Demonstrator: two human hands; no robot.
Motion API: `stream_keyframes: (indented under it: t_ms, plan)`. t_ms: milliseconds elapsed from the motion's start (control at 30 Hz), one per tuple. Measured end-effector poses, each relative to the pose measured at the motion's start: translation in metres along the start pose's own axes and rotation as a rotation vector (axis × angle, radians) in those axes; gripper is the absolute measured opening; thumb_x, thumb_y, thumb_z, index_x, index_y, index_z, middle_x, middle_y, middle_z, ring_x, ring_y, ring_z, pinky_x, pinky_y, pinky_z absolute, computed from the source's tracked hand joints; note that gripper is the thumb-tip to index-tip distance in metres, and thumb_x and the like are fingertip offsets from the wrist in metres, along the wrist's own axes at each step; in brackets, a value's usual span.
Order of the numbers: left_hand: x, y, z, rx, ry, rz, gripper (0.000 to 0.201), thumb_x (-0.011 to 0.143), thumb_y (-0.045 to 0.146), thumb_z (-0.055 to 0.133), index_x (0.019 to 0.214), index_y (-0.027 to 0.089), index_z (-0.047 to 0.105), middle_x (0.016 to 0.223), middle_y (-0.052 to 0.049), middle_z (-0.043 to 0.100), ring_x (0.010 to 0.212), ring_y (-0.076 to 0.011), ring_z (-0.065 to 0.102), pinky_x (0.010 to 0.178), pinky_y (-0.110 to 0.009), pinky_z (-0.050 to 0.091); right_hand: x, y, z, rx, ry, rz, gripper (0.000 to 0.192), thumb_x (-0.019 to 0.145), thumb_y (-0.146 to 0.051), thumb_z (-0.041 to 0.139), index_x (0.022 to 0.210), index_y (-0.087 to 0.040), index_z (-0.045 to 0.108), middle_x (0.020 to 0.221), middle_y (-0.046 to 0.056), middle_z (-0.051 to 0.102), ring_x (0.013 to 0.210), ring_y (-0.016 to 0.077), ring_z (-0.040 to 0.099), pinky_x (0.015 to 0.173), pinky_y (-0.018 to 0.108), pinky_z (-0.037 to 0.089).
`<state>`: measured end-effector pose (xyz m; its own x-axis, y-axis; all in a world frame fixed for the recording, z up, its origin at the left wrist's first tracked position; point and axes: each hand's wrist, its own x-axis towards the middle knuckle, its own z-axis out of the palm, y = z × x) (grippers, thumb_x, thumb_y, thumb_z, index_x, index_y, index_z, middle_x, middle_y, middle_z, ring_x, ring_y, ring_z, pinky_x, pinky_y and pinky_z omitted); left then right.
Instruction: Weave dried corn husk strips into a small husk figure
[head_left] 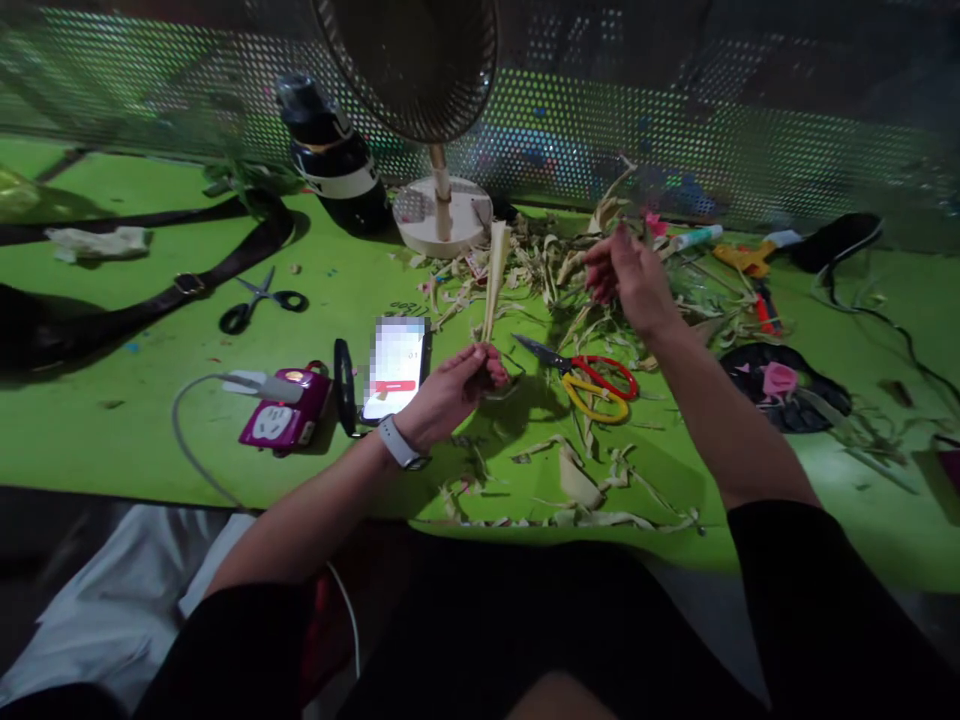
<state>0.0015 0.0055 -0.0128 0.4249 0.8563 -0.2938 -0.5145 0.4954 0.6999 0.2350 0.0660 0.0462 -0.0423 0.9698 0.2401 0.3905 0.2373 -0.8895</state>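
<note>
My left hand (466, 383) is closed around the lower end of a pale, folded husk strip (496, 270), which points upward and away from me. My right hand (628, 278) is raised over a pile of dried husk scraps (551, 262), its fingers loosely curled and the thumb apart; I see nothing clearly held in it. Between the hands lie scissors (592, 385) with one red and one yellow handle, their blades pointing left. A lit phone (396, 365) rests just left of my left hand. More husk pieces (577, 480) are scattered near the table's front edge.
A fan (442, 215) and a dark bottle (345, 180) stand at the back of the green table (187, 420). Black scissors (262, 300), a purple device (289, 410) with a cable and a dark strap (225, 260) lie left. A pink flower (780, 380) and a glue gun (746, 258) lie right.
</note>
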Motion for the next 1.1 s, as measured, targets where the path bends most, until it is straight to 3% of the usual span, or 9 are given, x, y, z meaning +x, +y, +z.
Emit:
stream_keyframes:
  t_ms: [67,200,433,500,567,667,800,933,1100]
  plan:
    - [0.004,0.0,0.002,-0.104,0.106,0.083,0.019,0.091,0.013,0.045,0.079,0.012,0.061,0.067,-0.001,0.063,0.067,-0.0074,0.063,0.074,-0.019,0.05,-0.019,-0.002,0.013,-0.113,-0.063,-0.038,0.054,0.082,-0.07,0.04,0.08,-0.019,0.055,0.066,0.0,0.055,0.053,0.01,0.048,0.05,0.025,0.037]
    - [0.007,-0.001,0.01,-0.157,0.167,0.182,0.015,0.089,0.014,0.051,0.079,0.014,0.061,0.065,0.001,0.064,0.069,-0.0078,0.064,0.075,-0.019,0.05,-0.06,-0.009,0.041,-0.187,-0.424,0.021,0.045,0.087,-0.06,0.043,0.091,-0.018,0.059,0.068,0.0,0.059,0.056,0.0111,0.051,0.052,0.024,0.037]
    - [0.001,-0.001,0.025,-0.181,0.191,0.182,0.013,0.089,0.014,0.052,0.079,0.015,0.059,0.065,0.003,0.061,0.064,-0.0048,0.06,0.071,-0.016,0.049,-0.076,-0.003,0.067,0.132,-0.407,0.08,0.026,0.086,-0.043,0.053,0.082,-0.018,0.057,0.062,-0.003,0.057,0.05,0.0096,0.051,0.048,0.022,0.042]
    - [0.0,0.002,0.026,-0.218,0.219,0.153,0.012,0.089,0.015,0.052,0.078,0.015,0.058,0.061,0.005,0.057,0.059,-0.0044,0.057,0.069,-0.017,0.05,-0.079,0.0,0.064,0.081,-0.389,-0.086,0.02,0.088,-0.036,0.053,0.084,-0.018,0.061,0.066,-0.001,0.063,0.056,0.011,0.057,0.055,0.024,0.047]
    - [0.0,0.006,0.026,-0.261,0.21,0.121,0.014,0.091,0.015,0.049,0.079,0.014,0.057,0.057,0.006,0.052,0.05,-0.0026,0.051,0.062,-0.014,0.049,-0.084,0.003,0.058,-0.035,-0.345,-0.371,0.016,0.089,-0.03,0.052,0.09,-0.019,0.065,0.076,0.003,0.068,0.069,0.0137,0.063,0.065,0.027,0.05]
    - [0.0,0.007,0.026,-0.331,0.131,0.074,0.02,0.093,0.013,0.041,0.078,0.012,0.055,0.053,0.007,0.042,0.039,0.0003,0.036,0.043,-0.009,0.035,-0.091,0.008,0.052,-0.23,-0.305,-0.757,0.018,0.09,-0.023,0.05,0.096,-0.022,0.067,0.095,0.008,0.071,0.088,0.0173,0.065,0.076,0.033,0.052]
    - [-0.001,0.002,0.029,-0.291,0.035,0.036,0.019,0.093,0.012,0.042,0.078,0.011,0.054,0.052,0.007,0.035,0.037,-0.0003,0.029,0.036,-0.009,0.024,-0.096,0.011,0.054,-0.239,-0.383,-0.97,0.019,0.092,-0.02,0.046,0.096,-0.022,0.065,0.104,0.007,0.071,0.102,0.0164,0.063,0.083,0.033,0.052]
    - [-0.006,-0.005,0.031,-0.138,-0.013,0.021,0.012,0.089,0.017,0.05,0.08,0.012,0.056,0.051,0.008,0.032,0.038,-0.0024,0.028,0.037,-0.011,0.025,-0.099,0.01,0.061,-0.059,-0.413,-0.886,0.018,0.093,-0.024,0.044,0.095,-0.02,0.062,0.092,0.007,0.071,0.097,0.0166,0.064,0.085,0.034,0.049]
    - [-0.011,-0.011,0.031,0.006,-0.153,-0.092,0.011,0.084,0.022,0.06,0.082,0.01,0.059,0.049,0.007,0.038,0.039,-0.0017,0.027,0.038,-0.011,0.026,-0.104,0.002,0.062,0.037,-0.399,-0.689,0.02,0.094,-0.027,0.043,0.085,-0.02,0.06,0.075,0.004,0.066,0.073,0.0139,0.062,0.07,0.028,0.048]
